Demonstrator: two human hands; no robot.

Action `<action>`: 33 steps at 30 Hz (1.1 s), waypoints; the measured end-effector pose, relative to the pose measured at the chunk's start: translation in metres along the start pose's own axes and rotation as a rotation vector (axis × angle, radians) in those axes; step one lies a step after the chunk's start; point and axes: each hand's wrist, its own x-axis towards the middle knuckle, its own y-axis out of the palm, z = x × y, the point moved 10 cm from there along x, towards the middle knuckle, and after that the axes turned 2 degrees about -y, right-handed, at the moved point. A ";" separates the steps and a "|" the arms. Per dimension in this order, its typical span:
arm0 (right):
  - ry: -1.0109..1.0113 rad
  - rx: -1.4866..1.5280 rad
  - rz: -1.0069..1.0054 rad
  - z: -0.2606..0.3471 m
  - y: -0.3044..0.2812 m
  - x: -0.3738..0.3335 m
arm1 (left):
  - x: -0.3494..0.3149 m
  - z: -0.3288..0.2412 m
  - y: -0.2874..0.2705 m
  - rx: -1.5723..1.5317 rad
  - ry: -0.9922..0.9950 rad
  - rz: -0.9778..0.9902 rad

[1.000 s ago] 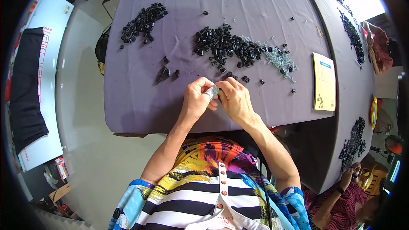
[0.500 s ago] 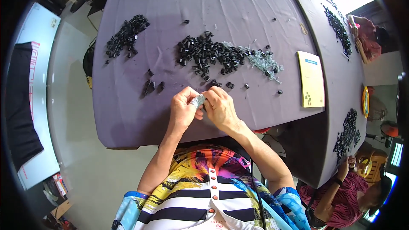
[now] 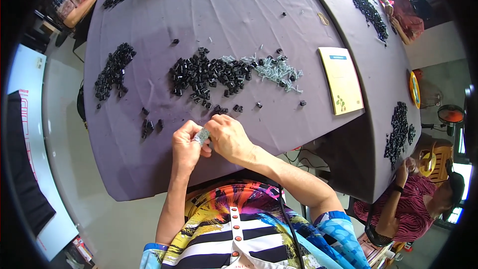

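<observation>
My left hand (image 3: 185, 144) and my right hand (image 3: 226, 137) meet just above the near part of the table, both with fingers closed in a pinch. Between them shows a small grey speckled piece (image 3: 201, 136), at my left thumb. Whether it is held or wrapped round the thumb I cannot tell. Whatever the fingertips grip is hidden. Just beyond my hands lies a heap of small black plastic parts (image 3: 209, 73). A pile of thin clear-grey pins (image 3: 278, 72) adjoins it on the right. A few loose black parts (image 3: 148, 128) lie to the left of my hands.
Another heap of black parts (image 3: 113, 72) is at the left. A yellow booklet (image 3: 341, 82) lies near the right edge of the grey-covered table (image 3: 144, 169). Beyond a gap, a second table holds more black heaps (image 3: 398, 132). Other people sit at the far left and right.
The view has shifted, so the table's contents appear further left. A co-worker's arm now shows at the far left. My hands stay together in nearly the same pinch.
</observation>
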 end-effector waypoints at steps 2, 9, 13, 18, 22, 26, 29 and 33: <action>-0.012 -0.031 0.027 0.000 0.003 0.000 | -0.002 -0.001 -0.003 0.075 0.039 -0.051; 0.068 -0.092 0.008 -0.007 -0.004 -0.010 | -0.009 -0.006 0.005 0.108 0.045 -0.049; -0.001 -0.053 -0.018 -0.007 -0.018 -0.020 | -0.018 -0.032 0.017 0.390 0.315 -0.146; 0.166 -0.114 -0.246 -0.047 -0.108 -0.028 | -0.021 -0.050 -0.007 0.712 0.510 -0.324; 0.265 -0.406 -0.360 -0.085 -0.166 -0.036 | -0.015 -0.058 -0.050 0.810 0.469 -0.464; 0.247 -0.478 -0.238 -0.106 -0.163 -0.031 | -0.015 -0.062 -0.067 0.862 0.464 -0.518; 0.246 -0.481 -0.195 -0.115 -0.160 -0.031 | -0.018 -0.064 -0.063 0.878 0.466 -0.535; 0.217 -0.489 -0.171 -0.117 -0.160 -0.028 | -0.024 -0.068 -0.056 0.871 0.534 -0.572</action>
